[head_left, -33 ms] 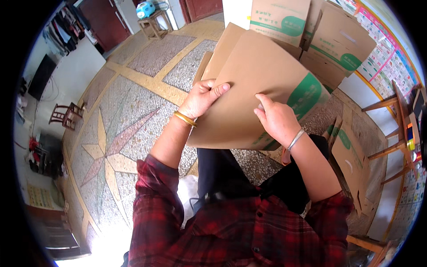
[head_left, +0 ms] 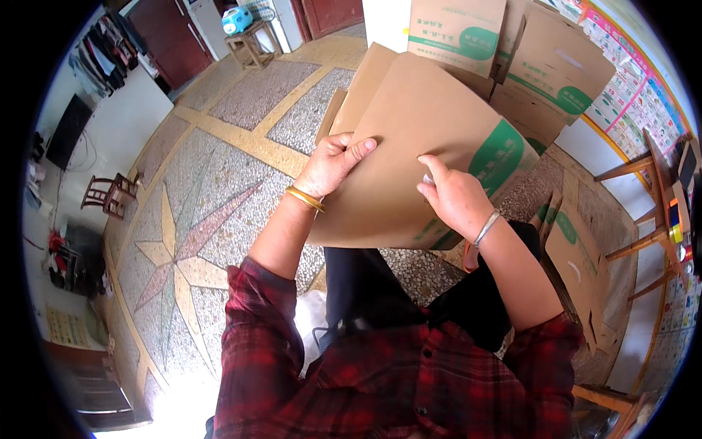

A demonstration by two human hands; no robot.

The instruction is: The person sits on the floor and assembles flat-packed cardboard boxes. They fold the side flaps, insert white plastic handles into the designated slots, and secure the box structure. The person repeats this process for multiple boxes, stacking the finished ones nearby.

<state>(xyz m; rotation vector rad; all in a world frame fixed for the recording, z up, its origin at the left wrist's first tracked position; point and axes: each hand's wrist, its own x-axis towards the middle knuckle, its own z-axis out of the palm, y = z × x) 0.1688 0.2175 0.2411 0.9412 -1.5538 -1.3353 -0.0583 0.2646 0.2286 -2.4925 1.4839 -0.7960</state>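
Flat cardboard [head_left: 406, 172]: at least three layers seen, held above floor [head_left: 245, 99] | left hand [head_left: 335, 164]: edge clasped, fingers partly hidden | right hand [head_left: 455, 196]: laid against it, grip cannot be told

Speckled floor [head_left: 241, 175] bearing flattened cardboard [head_left: 579, 254], wooden stool [head_left: 249, 34].

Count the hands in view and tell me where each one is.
2. The left hand grips the left edge of the cardboard; the right hand is over its face, index finger extended. No others show.
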